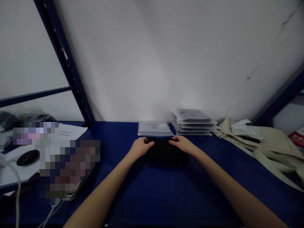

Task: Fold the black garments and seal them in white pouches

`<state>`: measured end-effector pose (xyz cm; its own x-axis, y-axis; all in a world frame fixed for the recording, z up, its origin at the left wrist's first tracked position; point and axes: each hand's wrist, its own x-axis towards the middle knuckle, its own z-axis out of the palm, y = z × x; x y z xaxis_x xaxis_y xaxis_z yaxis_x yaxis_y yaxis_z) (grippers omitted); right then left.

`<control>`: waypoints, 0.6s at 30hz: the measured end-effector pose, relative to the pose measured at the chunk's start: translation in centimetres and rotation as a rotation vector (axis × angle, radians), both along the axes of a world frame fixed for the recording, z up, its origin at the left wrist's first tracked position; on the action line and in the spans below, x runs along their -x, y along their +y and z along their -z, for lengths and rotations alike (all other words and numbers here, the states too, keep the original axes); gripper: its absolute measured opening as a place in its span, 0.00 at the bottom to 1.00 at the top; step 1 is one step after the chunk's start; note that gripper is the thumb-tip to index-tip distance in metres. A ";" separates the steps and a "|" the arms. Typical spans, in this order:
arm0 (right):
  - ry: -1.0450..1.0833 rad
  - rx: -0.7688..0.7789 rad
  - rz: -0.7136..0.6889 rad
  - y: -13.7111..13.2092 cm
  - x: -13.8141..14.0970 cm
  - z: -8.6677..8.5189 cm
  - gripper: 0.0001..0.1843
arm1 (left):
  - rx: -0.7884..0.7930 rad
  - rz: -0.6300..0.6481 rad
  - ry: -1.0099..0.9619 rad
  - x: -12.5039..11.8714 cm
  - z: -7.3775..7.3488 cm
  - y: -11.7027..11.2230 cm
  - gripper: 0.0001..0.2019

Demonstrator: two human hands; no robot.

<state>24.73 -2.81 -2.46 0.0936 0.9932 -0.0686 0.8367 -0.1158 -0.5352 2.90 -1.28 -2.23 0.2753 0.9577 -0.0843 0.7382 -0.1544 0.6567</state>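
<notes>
A folded black cloth item (163,153), perhaps a garment, lies on the blue table surface in front of me. My left hand (142,146) grips its far left corner, thumb on top and the other fingers curled behind the edge. At the far right corner, my right hand (181,144) pinches the cloth in the same way. Just beyond the cloth lies a flat packet in a whitish translucent bag (155,127). To its right rises a stack of similar packets (193,122).
A beige cloth bag (273,142) with a crumpled plastic wrapper (248,129) on it lies at the right. On the left are white paper (71,129), a black mouse (28,157), a white cable (17,190) and a pixelated object (73,171). A blue metal post (68,66) stands before the white wall.
</notes>
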 end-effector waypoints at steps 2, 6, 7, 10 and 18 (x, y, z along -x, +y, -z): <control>0.017 -0.049 0.024 0.1 0.3 0.1 0.10 | 0.002 -0.017 -0.025 -0.1 0.3 0.5 0.15; 0.258 -0.111 0.104 0.5 1.0 0.8 0.09 | -0.137 -0.032 -0.034 -0.1 1.3 1.7 0.10; 0.354 -0.106 0.129 0.5 1.1 1.0 0.10 | -0.200 -0.033 -0.025 -0.1 1.6 2.0 0.10; 0.536 -0.117 0.179 0.6 1.5 1.5 0.20 | -0.356 -0.007 0.028 0.3 2.2 2.7 0.11; 0.387 -0.215 0.013 0.5 1.4 1.3 0.09 | -0.511 0.097 0.135 0.6 1.7 2.2 0.12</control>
